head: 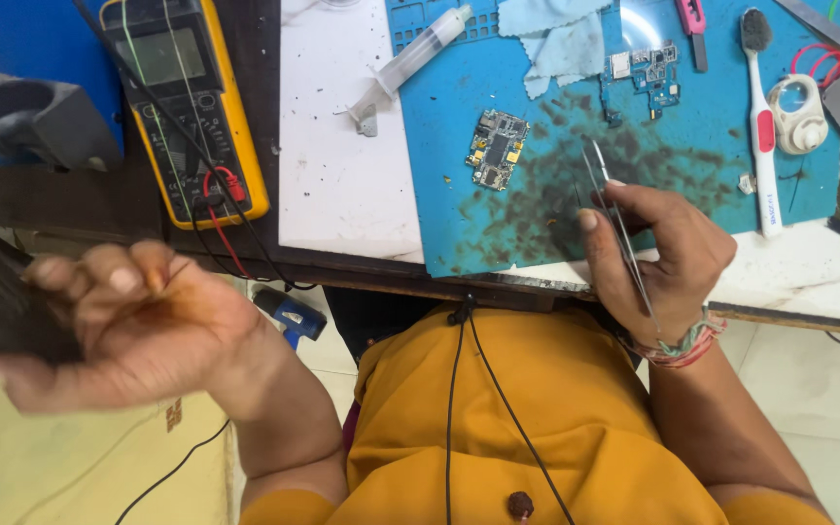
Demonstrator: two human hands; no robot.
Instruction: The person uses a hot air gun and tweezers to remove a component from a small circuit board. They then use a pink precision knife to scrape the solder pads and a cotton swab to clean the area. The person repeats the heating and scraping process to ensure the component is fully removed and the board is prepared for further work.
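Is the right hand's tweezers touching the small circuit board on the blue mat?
No. The tweezers in the right hand point up over the mat, well clear of the circuit board.

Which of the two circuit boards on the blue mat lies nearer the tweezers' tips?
The small rectangular board with metal shields, mid-mat; the blue irregular board sits farther up.

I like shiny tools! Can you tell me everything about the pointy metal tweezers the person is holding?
The tweezers are thin, silvery and look like metal, with two long slim arms that meet in a sharp tip. The right hand pinches them between thumb and fingers around the middle. They slant, tip pointing up and away over the stained blue work mat, while the back end runs down past the palm towards the wrist. The tip looks close to the mat, but whether it touches cannot be told. Nothing seems to be caught in the tip.
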